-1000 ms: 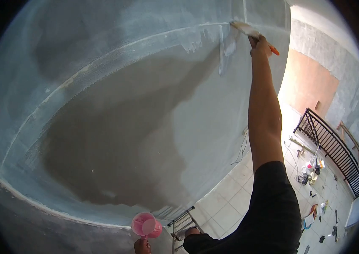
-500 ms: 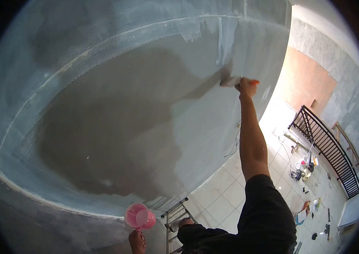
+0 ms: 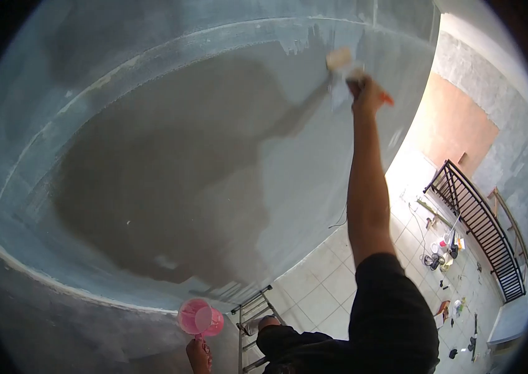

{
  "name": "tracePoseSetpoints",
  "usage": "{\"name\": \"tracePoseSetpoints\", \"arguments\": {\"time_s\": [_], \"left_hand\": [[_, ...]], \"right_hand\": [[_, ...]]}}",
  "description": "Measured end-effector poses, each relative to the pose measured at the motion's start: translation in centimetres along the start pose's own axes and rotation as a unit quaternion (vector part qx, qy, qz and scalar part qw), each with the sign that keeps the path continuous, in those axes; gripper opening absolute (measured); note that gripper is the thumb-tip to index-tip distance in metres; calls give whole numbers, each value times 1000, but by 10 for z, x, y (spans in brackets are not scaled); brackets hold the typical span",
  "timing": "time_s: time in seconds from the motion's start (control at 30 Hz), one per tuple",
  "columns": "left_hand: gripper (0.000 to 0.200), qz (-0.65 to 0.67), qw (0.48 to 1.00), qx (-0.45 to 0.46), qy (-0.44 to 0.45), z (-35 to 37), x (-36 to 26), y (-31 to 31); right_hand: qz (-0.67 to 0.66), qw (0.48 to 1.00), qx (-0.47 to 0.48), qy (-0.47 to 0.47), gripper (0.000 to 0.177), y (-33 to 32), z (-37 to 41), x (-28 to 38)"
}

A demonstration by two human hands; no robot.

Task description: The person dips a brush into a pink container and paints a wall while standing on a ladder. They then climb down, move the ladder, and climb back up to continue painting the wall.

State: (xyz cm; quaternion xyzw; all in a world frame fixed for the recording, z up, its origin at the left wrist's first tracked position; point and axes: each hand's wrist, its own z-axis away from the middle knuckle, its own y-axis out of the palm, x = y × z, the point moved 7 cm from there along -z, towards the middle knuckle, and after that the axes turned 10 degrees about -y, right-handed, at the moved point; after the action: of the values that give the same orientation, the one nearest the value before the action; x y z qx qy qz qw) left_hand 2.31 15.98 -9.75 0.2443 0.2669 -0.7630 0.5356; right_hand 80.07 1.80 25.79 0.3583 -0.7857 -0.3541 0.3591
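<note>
On the head view, I record the right hand (image 3: pixel 367 95) closed around an orange-handled brush (image 3: pixel 339 58), its blurred head by the upper wall (image 3: pixel 304 159); contact I cannot tell. The left hand (image 3: pixel 199 355) grips the handle of a pink dipper (image 3: pixel 190 311) at the wall's lower edge. A broad shadow (image 3: pixel 170 174) darkens the surface. Beside the dipper, a metal ladder (image 3: pixel 253 316) stands close below. The outstretched arm blocks part of the tiled floor (image 3: pixel 323 280), where scattered items lie near a black railing (image 3: pixel 479 224).
</note>
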Motion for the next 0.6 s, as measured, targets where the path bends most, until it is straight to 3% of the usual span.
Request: {"name": "tracePoseSetpoints", "arguments": {"time_s": [0.07,0.17,0.2,0.27,0.3,0.37,0.4,0.43,0.47,0.53,0.6], "left_hand": [[29,15,1000,-10,-17,-8,12,-8],[27,29,1000,6,0,-10,8,-5],[26,15,1000,-7,-21,-4,3,-4],[25,-3,999,-19,-44,-2,3,-7],[24,-5,1000,-5,-16,-6,2,-8],[24,-11,1000,0,8,-7,4,-19],[24,-9,1000,-3,11,-8,4,-22],[24,-6,1000,-6,15,-9,3,-21],[24,-7,1000,-11,11,-2,1,-24],[24,-13,999,-32,-27,10,-4,-24],[24,-21,999,-40,-30,10,-1,-27]], "right_hand": [[59,995,-84,14,20,-74,57,-19],[288,944,-131,94,24,-169,115,-32],[289,944,-132,95,24,-167,121,-28],[522,834,-114,142,36,-172,130,-14],[472,861,-143,127,37,-185,113,-38],[592,798,-70,82,29,-142,62,-35],[614,781,-105,40,27,-89,51,-1],[392,917,-75,13,25,-76,13,-16],[151,989,-2,-3,25,-30,-7,6],[28,999,11,-25,18,29,-20,59],[-2,999,30,-28,18,25,-30,55]]}}
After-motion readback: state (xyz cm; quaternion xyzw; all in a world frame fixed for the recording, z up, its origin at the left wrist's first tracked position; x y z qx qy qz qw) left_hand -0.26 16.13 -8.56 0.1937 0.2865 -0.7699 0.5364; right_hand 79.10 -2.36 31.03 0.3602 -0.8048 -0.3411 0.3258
